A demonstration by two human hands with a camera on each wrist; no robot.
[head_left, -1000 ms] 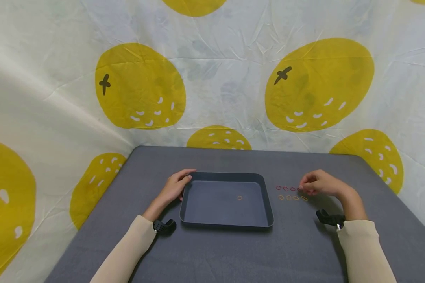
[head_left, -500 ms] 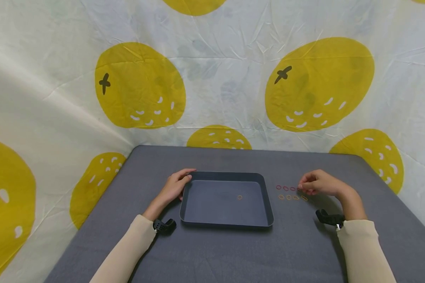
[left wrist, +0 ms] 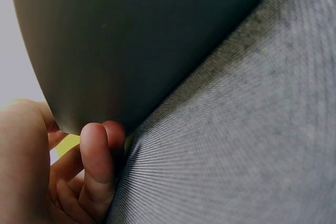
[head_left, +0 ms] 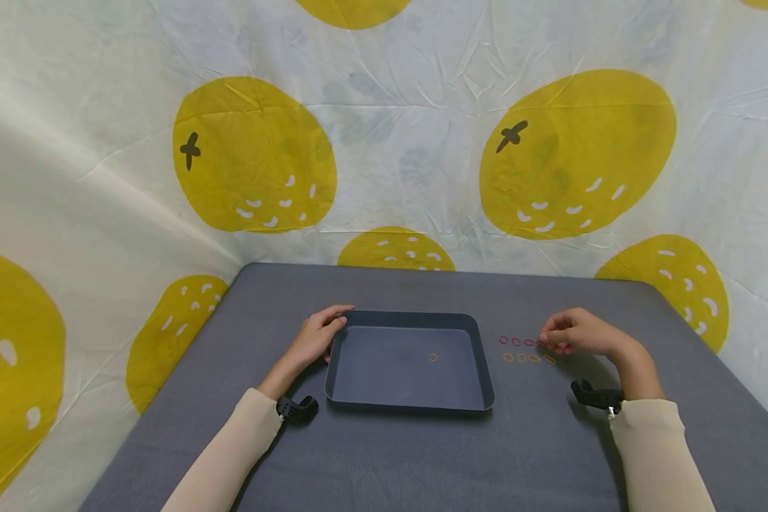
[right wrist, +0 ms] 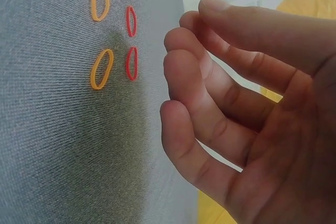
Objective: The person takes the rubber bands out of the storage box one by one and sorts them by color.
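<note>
A dark grey rectangular tray [head_left: 409, 407] lies on the table. At its far left corner my left hand [head_left: 312, 338] grips the tray, thumb at the rim and fingers about the outer wall; the left wrist view shows curled fingers [left wrist: 97, 150] against that wall. One yellow-orange rubber band [head_left: 433, 358] is inside the tray. Right of it, red rubber bands [head_left: 516, 342] form a row, with a row of yellow-orange rubber bands [head_left: 521, 358] nearer me. Over the right end of these rows hovers my right hand [head_left: 579, 333], its fingers loosely bent, with nothing visible between them.
Grey cloth covers the table [head_left: 397, 462]. Behind and to the left hangs a white curtain [head_left: 409, 142] printed with large yellow fruit. Black wrist straps [head_left: 297, 410] sit at both sleeve cuffs.
</note>
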